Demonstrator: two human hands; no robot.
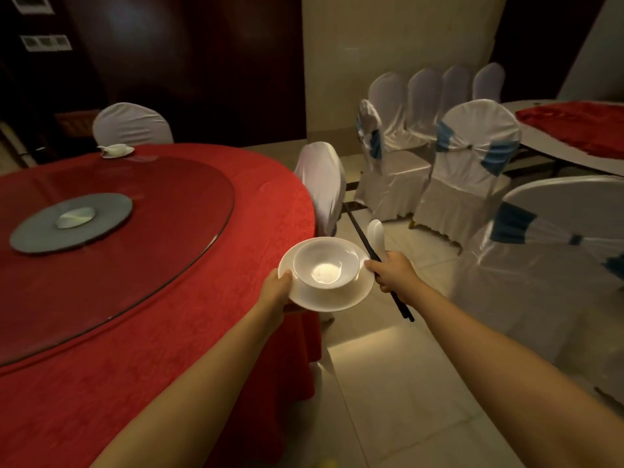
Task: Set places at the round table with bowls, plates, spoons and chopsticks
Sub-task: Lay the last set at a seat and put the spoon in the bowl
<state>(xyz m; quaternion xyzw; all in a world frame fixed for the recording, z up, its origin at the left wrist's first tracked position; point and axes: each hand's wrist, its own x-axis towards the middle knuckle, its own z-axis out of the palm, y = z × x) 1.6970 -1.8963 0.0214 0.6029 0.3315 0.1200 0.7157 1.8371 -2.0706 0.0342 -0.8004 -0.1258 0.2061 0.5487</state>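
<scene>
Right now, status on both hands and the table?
Left hand holds plate with bowl. Right hand holds chopsticks and spoon. Near table edge bare.

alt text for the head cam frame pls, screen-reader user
A person's left hand holds a white plate with a bowl on it at the edge of a red-clothed round table; the right hand grips black chopsticks and a white spoon.
</scene>
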